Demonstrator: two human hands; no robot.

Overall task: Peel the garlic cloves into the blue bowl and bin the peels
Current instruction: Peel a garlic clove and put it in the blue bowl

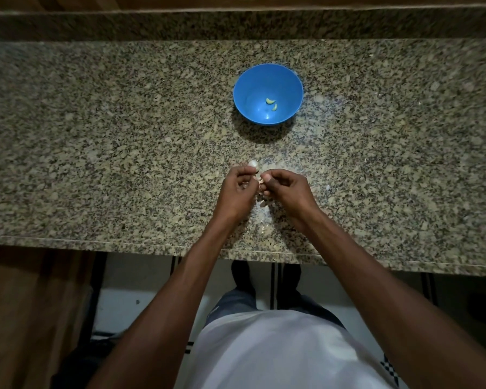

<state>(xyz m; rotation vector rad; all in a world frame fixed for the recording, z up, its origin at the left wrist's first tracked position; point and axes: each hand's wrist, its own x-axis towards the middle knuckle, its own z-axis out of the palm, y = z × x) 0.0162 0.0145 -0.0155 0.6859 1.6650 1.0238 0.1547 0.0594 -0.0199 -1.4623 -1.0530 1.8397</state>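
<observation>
The speckled tan-and-black granite countertop [96,136] runs across the full width of the view.

Left hand [237,189]: fingers curled, held just above the counter near its front edge. A small white garlic clove [253,163] shows at its fingertips; whether the fingers pinch it or it lies on the stone just beyond them cannot be told.

Between the two hands, a small pale piece [261,181], clove or skin, not distinguishable, is pinched in the curled thumb and fingers of the right hand [285,189]. The hands almost touch.

Pale papery garlic peel scraps [264,213] lie on the counter below and between the wrists.

Further back, slightly right of the hands and well apart from them, stands the round blue plastic bowl [244,88], upright, holding two peeled yellowish garlic cloves [271,103].
</observation>
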